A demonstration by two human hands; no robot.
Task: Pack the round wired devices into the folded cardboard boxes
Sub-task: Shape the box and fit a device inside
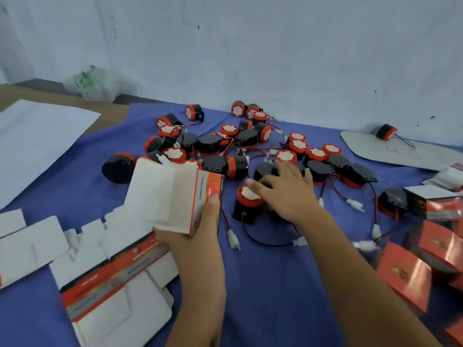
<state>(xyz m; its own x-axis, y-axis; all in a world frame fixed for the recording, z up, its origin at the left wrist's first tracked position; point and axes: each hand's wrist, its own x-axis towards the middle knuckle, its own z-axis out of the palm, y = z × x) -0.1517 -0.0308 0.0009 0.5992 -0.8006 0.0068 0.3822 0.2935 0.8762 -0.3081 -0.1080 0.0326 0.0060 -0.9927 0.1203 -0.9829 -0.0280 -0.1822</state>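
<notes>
My left hand grips a folded red-and-white cardboard box from below, its white flaps open and tilted up to the left. My right hand reaches over the blue cloth with fingers spread, hovering over or touching a black-and-red round wired device that stands just right of the box. Whether the fingers press on it I cannot tell. Behind lies a heap of several more round devices with red and black wires and white plugs.
Flat unfolded box blanks lie at the front left. Closed red boxes are stacked at the right edge. A grey flat panel with one device on it sits at the back right. White paper covers the far left; a wall stands behind.
</notes>
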